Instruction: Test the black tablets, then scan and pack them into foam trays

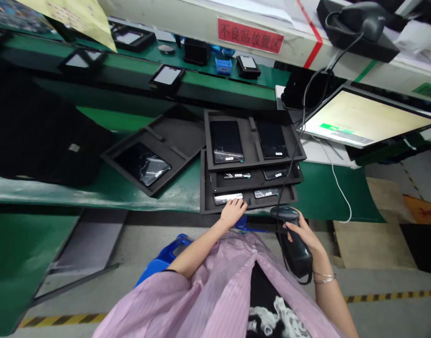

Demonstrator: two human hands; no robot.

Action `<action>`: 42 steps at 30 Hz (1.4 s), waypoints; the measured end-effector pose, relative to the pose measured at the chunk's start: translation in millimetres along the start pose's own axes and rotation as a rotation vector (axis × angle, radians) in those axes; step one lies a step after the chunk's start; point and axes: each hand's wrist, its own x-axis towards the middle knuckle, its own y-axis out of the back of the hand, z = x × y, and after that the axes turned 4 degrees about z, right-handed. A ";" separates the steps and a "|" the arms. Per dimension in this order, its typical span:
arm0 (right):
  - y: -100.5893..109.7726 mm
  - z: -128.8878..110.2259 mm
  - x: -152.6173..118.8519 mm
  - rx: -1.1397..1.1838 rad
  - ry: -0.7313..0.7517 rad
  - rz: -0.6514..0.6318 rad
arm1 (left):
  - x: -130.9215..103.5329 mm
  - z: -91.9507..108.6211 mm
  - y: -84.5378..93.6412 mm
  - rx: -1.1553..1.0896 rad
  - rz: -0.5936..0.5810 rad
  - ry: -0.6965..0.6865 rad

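Note:
My right hand (pixel 307 236) is wrapped around the handle of a black barcode scanner (pixel 297 258), held just off the table's front edge with its head up. My left hand (pixel 233 212) has its fingers bent over the front rim of the bottom black foam tray (pixel 208 204), close to a dark tablet (pixel 222 199) in it; the thumb is hidden. Two more foam trays are stacked above, slightly staggered. Side by side in the top tray (pixel 250 163) lie two tablets, a left one (pixel 227 141) and a right one (pixel 272 140), each with a small white label.
Left of the stack, an angled foam tray (pixel 180 162) holds one tablet (pixel 143 163). A dark cloth-like heap (pixel 42 126) covers the table's left. At right stands a lit monitor (pixel 370 115); a cable hangs across the stack. Another scanner (pixel 363 21) rests on the shelf above.

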 end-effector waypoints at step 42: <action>-36.3 -2.0 74.1 0.116 -0.035 -0.135 | 58.0 -8.3 102.0 -0.111 -0.207 0.002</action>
